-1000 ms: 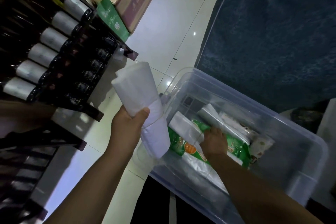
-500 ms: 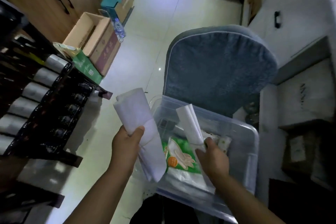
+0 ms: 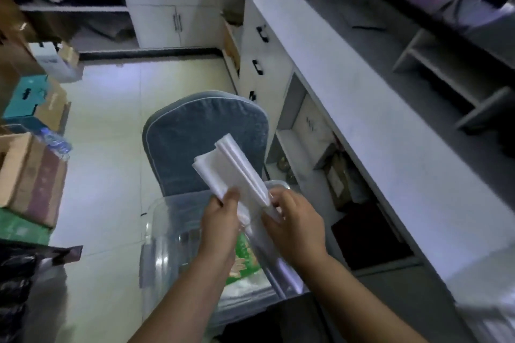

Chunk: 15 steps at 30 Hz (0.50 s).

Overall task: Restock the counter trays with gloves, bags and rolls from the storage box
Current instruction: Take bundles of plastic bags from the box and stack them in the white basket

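Note:
Both hands are raised above the clear plastic storage box (image 3: pixel 167 234), which sits on a blue cushioned chair (image 3: pixel 195 125). My left hand (image 3: pixel 220 223) grips a folded stack of white plastic bags (image 3: pixel 211 172). My right hand (image 3: pixel 295 223) grips a second, narrower folded stack of white bags (image 3: pixel 245 170) that lies against the first one. Inside the box, under my wrists, a green glove packet (image 3: pixel 245 259) shows, with more clear plastic packs beneath it.
A long grey counter (image 3: pixel 362 108) runs along the right, with open shelves below and white drawers (image 3: pixel 262 64) at its end. Cardboard boxes (image 3: pixel 30 172) are stacked on the left floor. White cabinets (image 3: pixel 172 0) stand at the back.
My right hand has lifted its stack of bags out of the box and brought it against the stack in my left hand. The view has swung up toward the counter.

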Tool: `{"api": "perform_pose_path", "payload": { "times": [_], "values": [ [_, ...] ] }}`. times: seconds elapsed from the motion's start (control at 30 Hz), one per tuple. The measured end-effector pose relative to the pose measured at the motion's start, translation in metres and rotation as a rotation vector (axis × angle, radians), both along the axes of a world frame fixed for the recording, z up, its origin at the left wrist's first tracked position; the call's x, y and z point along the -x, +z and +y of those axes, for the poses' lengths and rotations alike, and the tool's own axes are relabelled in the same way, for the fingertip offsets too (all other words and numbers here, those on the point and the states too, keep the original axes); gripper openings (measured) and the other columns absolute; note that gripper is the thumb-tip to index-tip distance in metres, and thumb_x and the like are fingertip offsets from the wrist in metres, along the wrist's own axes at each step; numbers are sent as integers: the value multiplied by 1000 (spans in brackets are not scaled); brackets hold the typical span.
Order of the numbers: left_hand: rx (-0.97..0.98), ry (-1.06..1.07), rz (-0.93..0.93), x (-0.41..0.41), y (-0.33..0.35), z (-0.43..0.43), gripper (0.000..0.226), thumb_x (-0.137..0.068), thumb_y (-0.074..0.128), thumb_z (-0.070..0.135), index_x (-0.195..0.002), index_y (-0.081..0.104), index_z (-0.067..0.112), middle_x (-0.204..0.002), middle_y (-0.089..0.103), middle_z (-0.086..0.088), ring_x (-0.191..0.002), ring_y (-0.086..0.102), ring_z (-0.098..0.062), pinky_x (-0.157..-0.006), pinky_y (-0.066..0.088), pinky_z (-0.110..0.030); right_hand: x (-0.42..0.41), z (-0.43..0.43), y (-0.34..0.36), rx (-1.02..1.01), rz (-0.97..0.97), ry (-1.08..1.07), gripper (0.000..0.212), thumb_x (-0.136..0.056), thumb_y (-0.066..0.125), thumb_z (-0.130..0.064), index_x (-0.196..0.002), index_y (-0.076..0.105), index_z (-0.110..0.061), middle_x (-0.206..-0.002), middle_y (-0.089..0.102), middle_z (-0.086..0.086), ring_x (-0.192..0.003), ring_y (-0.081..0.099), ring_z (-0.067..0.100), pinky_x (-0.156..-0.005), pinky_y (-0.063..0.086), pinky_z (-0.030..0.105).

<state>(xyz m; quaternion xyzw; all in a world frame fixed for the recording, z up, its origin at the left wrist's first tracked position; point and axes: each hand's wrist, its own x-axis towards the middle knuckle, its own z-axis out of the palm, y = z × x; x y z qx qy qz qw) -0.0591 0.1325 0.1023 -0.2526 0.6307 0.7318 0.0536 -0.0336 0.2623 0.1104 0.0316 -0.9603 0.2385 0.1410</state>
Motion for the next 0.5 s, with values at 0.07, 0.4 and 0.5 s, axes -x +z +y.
{"api": "perform_pose_path", "payload": {
  "times": [0.07,0.4,0.5],
  "values": [
    [-45,-68,0,0,10,25,25,-89,50,36,-82,63,16,-87,71,-12,-81,67,-32,-77,53,-48,-14,20,11,1,32,20,22,-77,59,-43,-88,59,-24,-99,68,-7,-82,61,17,-57,49,28],
    [-127,-409,130,-31,69,157,27,-86,48,50,-92,67,32,-86,74,-1,-80,69,-23,-68,52,-34,-74,145,70,397,96,-326,29,-72,71,-26,-96,56,-27,-101,52,-10,-97,48,9,-81,42,24],
    [-162,-456,196,-46,99,205,26,-89,48,42,-87,70,28,-80,76,1,-71,71,-17,-57,53,-26,-98,187,98,653,-25,-401,49,-66,72,-41,-110,52,-32,-108,55,-16,-94,54,-6,-74,42,8]
  ]
}}
